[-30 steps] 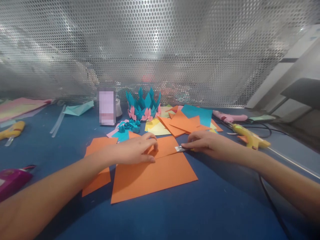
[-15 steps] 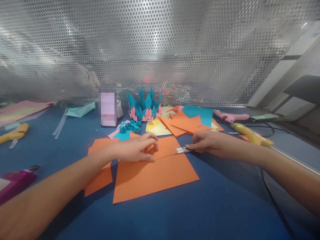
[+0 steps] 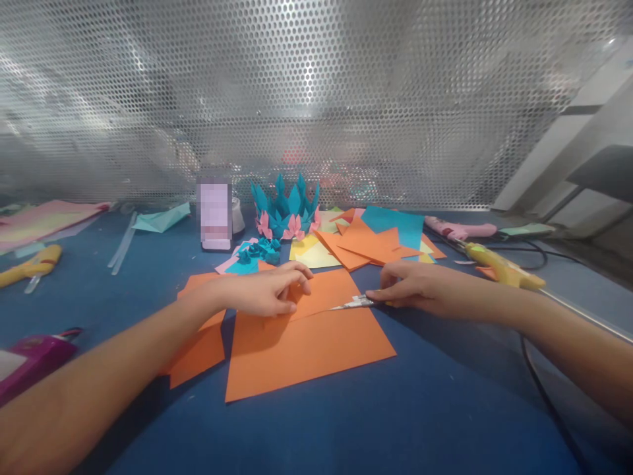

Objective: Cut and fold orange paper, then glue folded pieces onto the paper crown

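Blue tabletop (image 3: 306, 435) bears the orange sheet (image 3: 306, 353), laid flat, presumably for firm backing. The left hand (image 3: 267, 291) rests on it, fingers curled and slightly apart, seemingly to anchor it. The right hand (image 3: 410, 287) has thumb and fingers clamped on a slim cutter (image 3: 360, 301), likely for control, its metal tip on the sheet.

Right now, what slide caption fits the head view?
Left hand on orange paper, right hand holding a slim metal blade.
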A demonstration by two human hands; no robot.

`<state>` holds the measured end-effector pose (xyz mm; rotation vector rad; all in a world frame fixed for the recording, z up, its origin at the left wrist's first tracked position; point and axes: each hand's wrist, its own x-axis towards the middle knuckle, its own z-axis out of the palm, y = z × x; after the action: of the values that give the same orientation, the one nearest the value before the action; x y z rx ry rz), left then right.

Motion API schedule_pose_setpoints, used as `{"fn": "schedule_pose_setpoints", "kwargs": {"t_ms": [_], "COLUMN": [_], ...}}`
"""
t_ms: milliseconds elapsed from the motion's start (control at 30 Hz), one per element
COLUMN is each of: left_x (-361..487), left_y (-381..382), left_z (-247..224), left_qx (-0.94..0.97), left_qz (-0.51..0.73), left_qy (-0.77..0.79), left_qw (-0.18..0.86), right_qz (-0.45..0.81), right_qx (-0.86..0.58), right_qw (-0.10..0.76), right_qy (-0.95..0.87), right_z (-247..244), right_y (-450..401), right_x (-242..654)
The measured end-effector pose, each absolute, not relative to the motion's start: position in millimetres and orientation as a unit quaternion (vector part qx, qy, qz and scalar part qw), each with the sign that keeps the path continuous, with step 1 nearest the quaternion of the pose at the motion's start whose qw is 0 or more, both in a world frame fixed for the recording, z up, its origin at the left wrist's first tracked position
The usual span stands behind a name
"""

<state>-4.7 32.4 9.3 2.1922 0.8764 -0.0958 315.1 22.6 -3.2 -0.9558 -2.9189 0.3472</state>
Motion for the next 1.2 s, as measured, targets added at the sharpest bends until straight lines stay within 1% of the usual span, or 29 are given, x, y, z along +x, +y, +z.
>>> {"fn": "schedule_pose_setpoints", "kwargs": {"t_ms": [100, 267, 333, 433, 700, 867, 1033, 1200], "left_x": [-4.5, -5.6, -5.9, -5.9, -6.5, -5.2, -4.6, -5.5], "left_y": [32.7, 33.4, 32.8, 31.7, 33.8, 32.4, 33.0, 34.2], "left_z": [8.8, 7.5, 8.2, 9.7, 4.0, 5.2, 8.1, 8.1], "left_qx": [0.856, 0.873, 0.862, 0.839, 0.83, 0.836, 0.874, 0.861], "left_qz": [-0.04, -0.025, -0.035, -0.056, -0.029, -0.032, -0.024, -0.034], "left_qy": [0.343, 0.329, 0.344, 0.373, 0.357, 0.366, 0.314, 0.314], "left_qw": [0.384, 0.36, 0.369, 0.393, 0.427, 0.407, 0.37, 0.398], "right_qz": [0.13, 0.156, 0.16, 0.148, 0.119, 0.12, 0.106, 0.088], "right_qx": [-0.314, -0.321, -0.331, -0.339, -0.328, -0.326, -0.307, -0.3], "right_qw": [0.017, 0.018, 0.022, 0.043, 0.057, 0.067, 0.054, 0.049], "right_qy": [-0.94, -0.934, -0.93, -0.928, -0.935, -0.935, -0.944, -0.949], "right_z": [-1.9, -1.3, -0.3, 0.1, -6.0, -7.1, -7.4, -7.8], "right_y": [22.1, 25.8, 28.0, 29.8, 21.8, 15.4, 13.6, 11.7], "right_x": [315.9, 318.3, 320.9, 323.8, 310.0, 298.0, 296.7, 292.9]}}
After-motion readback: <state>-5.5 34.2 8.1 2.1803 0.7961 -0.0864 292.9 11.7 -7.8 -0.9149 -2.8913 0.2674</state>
